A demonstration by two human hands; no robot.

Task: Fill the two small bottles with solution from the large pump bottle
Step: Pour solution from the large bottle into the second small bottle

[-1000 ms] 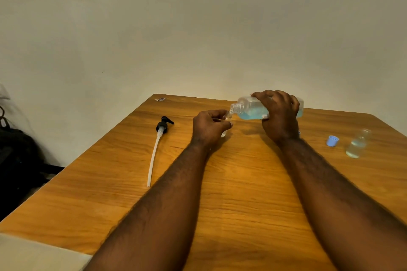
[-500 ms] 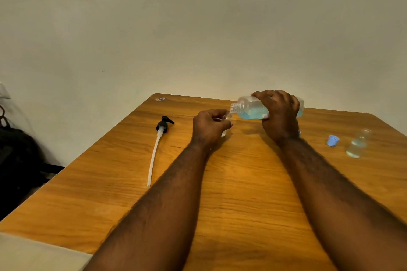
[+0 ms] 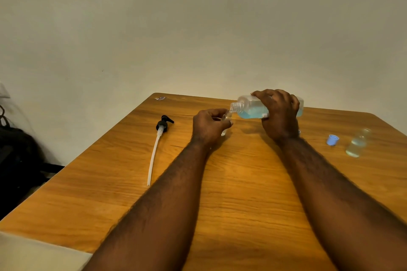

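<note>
My right hand (image 3: 279, 114) grips the large clear bottle (image 3: 251, 106) of blue solution, tipped on its side with its open threaded neck pointing left. That neck meets the mouth of a small clear bottle (image 3: 226, 115), which my left hand (image 3: 209, 126) holds; most of the small bottle is hidden by my fingers. A second small clear bottle (image 3: 357, 143) with some liquid in it stands uncapped at the right of the wooden table (image 3: 242, 182). Its blue cap (image 3: 332, 139) lies just left of it.
The black pump head with its long white tube (image 3: 156, 147) lies on the table left of my hands. A dark bag (image 3: 17, 160) sits on the floor at the far left. A wall stands close behind the table's far edge.
</note>
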